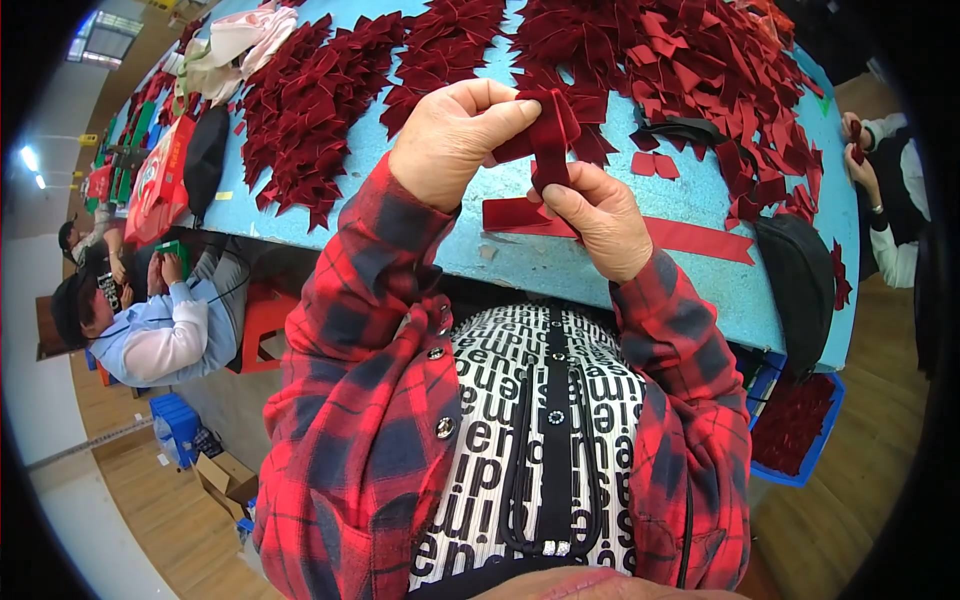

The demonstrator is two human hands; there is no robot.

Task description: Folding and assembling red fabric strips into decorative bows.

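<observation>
Head view, looking down past a red plaid shirt (370, 400) and a black-and-white printed top to a work table (440, 190) covered in a light blue, slightly rough sheet. Both hands are raised just above the near edge of the table and meet around one dark red velvet bow (548, 135). The left hand (450, 140) is closed, its thumb and fingertips pinching the upper loop of the bow from the left; the right hand (600, 215) is closed too, its thumb pressing the lower tail of the bow from beneath. Held between the two grips, the bow stands roughly upright, its folds apparently kept from springing open. Directly under the hands a long flat strip of red ribbon (690, 237) lies across the blue sheet, close at hand. Farther back, heaps of finished bows (310, 100) in the same deep red pile spread over most of the table, soft and matt, with notched tails; small cut ribbon pieces (653, 165) lie just right of the hands. A black pouch (795, 275) hangs over the right corner of the table, and a blue crate (800, 425) below it holds more red pieces. At left a seated person in a pale blue top (165, 335) works beside a red stool (265, 320); another person's hands (858, 150) show at the right edge.
</observation>
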